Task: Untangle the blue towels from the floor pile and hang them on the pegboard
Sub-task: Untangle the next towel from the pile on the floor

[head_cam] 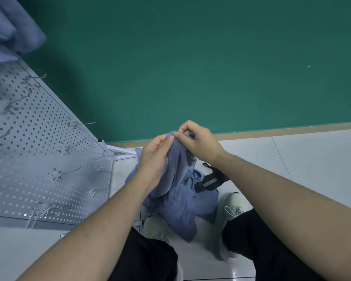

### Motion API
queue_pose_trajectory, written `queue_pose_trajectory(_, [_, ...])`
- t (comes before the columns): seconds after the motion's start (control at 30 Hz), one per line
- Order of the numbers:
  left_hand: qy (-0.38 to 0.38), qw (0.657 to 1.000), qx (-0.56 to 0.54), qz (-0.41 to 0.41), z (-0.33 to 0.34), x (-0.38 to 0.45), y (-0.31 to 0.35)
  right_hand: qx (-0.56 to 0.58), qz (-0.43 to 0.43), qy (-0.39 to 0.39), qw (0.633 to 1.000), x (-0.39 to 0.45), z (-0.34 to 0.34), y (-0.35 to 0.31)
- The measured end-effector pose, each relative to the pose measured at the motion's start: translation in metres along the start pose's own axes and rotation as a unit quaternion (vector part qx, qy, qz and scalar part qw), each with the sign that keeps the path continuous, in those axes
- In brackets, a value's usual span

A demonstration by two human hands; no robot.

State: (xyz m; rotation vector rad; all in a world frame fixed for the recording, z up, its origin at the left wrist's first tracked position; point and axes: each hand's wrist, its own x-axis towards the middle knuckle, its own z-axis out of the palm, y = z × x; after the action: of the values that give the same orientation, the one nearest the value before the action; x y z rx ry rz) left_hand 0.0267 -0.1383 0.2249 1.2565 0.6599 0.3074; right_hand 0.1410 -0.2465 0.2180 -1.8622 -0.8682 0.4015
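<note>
- green wall and pale tiled floor (292, 169) frame the scene; a grey perforated metal pegboard (39, 149) stands left.
- left hand (153, 159) and right hand (197, 142) both pinch a soft blue towel's (178, 169) top edge, lifted from the floor pile (193, 211).
- best to find one corner, pull slowly, and shake loose before hooking.

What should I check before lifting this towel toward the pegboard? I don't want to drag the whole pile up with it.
1. Both hands on the towel: left hand and right hand pinch its top edge. Ok.
2. Blue towel free of the floor pile: its lower part hangs into the heap. Not ok.
3. Black strap clear of the cloth: it lies against the pile. Cannot tell.
4. Free hooks on the pegboard: several bare. Ok.
5. Shoes off the cloth: cannot tell.
</note>
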Motion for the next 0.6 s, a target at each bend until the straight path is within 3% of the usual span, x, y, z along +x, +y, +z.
queue_pose_trajectory(0.1, [0.007, 0.999, 0.027, 0.035, -0.004, -0.001, 0.009, -0.012, -0.014, -0.022, 1.000, -0.002, -0.011, -0.005])
queue_pose_trajectory(0.2, [0.017, 0.995, 0.064, 0.074, -0.009, -0.005, 0.027, -0.147, -0.042, -0.061, 0.986, -0.003, -0.036, -0.016])
queue_pose_trajectory(0.33, [-0.018, 0.981, 0.143, 0.127, -0.017, -0.015, 0.058, -0.330, -0.203, -0.091, 0.917, -0.003, -0.074, -0.043])
queue_pose_trajectory(0.43, [0.006, 0.962, 0.209, 0.174, -0.018, -0.022, 0.089, -0.412, -0.299, -0.079, 0.857, 0.001, -0.102, -0.075])
queue_pose_trajectory(0.6, [0.071, 0.910, 0.319, 0.255, -0.020, -0.049, 0.146, -0.477, -0.348, -0.059, 0.805, -0.006, -0.139, -0.140])
